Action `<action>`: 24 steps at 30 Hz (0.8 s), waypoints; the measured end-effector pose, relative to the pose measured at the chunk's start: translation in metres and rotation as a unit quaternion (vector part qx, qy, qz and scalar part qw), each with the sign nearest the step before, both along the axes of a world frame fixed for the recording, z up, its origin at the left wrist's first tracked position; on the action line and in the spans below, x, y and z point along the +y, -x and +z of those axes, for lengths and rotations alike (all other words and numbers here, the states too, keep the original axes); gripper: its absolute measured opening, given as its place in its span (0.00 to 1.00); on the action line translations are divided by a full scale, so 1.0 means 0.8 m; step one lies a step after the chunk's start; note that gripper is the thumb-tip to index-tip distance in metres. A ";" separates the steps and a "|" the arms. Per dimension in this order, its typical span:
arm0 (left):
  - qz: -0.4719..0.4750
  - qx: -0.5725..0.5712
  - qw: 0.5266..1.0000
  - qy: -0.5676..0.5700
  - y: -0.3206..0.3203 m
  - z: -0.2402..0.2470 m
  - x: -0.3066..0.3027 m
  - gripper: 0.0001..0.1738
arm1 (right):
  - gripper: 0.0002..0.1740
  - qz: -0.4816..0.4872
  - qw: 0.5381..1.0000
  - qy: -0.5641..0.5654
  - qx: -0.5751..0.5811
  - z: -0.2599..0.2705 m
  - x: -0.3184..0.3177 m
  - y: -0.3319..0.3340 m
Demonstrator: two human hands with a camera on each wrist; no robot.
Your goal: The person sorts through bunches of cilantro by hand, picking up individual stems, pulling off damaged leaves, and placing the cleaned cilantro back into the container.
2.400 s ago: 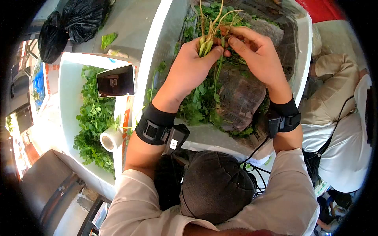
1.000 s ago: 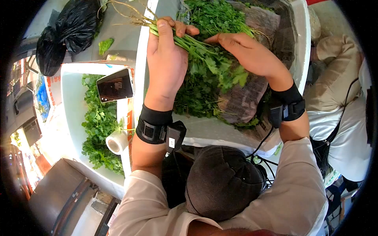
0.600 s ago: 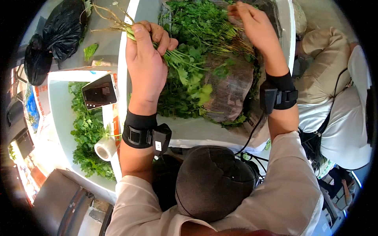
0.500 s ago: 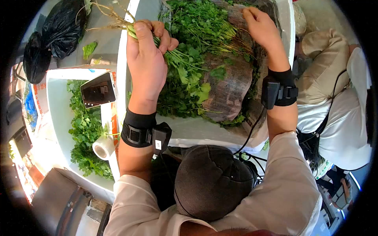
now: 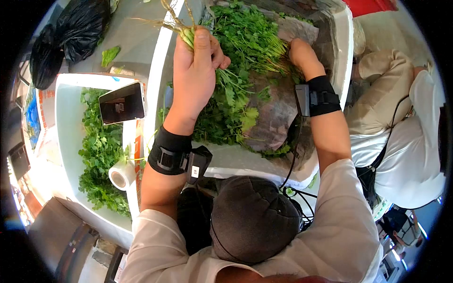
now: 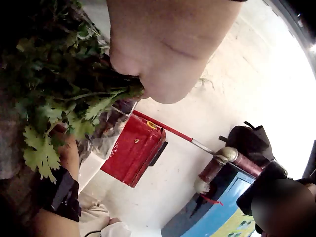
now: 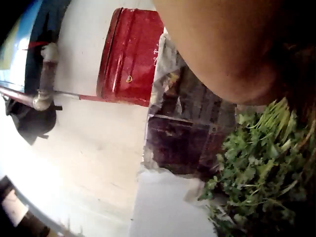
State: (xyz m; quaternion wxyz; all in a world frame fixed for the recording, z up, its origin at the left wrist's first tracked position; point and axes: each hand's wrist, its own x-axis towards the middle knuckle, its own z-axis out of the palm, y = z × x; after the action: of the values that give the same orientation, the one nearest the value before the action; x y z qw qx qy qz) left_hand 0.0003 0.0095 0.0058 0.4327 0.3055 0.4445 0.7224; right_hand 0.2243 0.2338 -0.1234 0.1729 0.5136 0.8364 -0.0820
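Gripping bunch [image 5: 225, 81] in left hand [image 5: 194, 73], fingers curled round the stems [image 5: 188, 34]: roots [image 5: 175, 21] out above the fist, leaves [image 5: 236, 96] hanging below, probably to line stems up. Burying right hand [image 5: 300, 51] in pile [image 5: 252, 40] beside it, inside box [image 5: 348, 52]; fingers hidden, can't tell grip. Fresh green leaves, pale stringy roots.

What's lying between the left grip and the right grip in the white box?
Head view: loose leafy herbs fill the stretch between the left grip, holding a rooted bunch, and the right grip, heaped over newspaper.
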 end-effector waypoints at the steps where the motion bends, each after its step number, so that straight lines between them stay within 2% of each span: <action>1: 0.005 -0.001 1.000 0.000 0.001 -0.001 0.001 0.17 | 0.10 -0.045 0.997 -0.036 0.049 0.012 -0.009 0.003; 4: 0.000 -0.001 1.000 0.014 0.001 0.000 0.001 0.18 | 0.10 -0.076 0.997 0.003 0.005 0.033 -0.017 0.018; 7: 0.012 -0.001 1.000 0.016 -0.003 0.008 0.000 0.18 | 0.16 -0.090 0.995 0.040 -0.012 0.008 -0.005 0.018; 11: 0.008 0.001 1.000 0.019 -0.003 0.006 -0.001 0.18 | 0.18 -0.090 0.995 0.040 0.001 -0.020 0.002 0.012; 14: -0.002 -0.008 1.000 0.018 -0.002 0.005 -0.002 0.17 | 0.21 -0.100 0.994 0.029 0.036 -0.007 -0.005 0.017; 16: -0.010 0.001 1.000 0.013 -0.001 0.005 -0.003 0.16 | 0.26 -0.123 0.985 0.118 0.027 0.025 -0.008 0.034; 19: -0.021 0.001 1.000 0.000 0.001 0.003 -0.004 0.16 | 0.30 -0.171 0.972 0.160 0.037 -0.001 0.008 0.033; 22: -0.017 0.002 1.000 0.004 -0.001 0.000 -0.003 0.16 | 0.29 -0.148 0.974 0.155 0.077 -0.004 0.007 0.026; 24: -0.019 0.001 1.000 0.009 -0.001 0.000 -0.003 0.16 | 0.29 -0.125 0.979 0.148 0.061 0.003 0.005 0.028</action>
State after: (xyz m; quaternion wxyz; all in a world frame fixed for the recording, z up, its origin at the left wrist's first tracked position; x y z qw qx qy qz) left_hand 0.0012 0.0074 0.0061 0.4491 0.3107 0.4457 0.7093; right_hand 0.2022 0.2378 -0.1213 0.1842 0.5769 0.7531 -0.2572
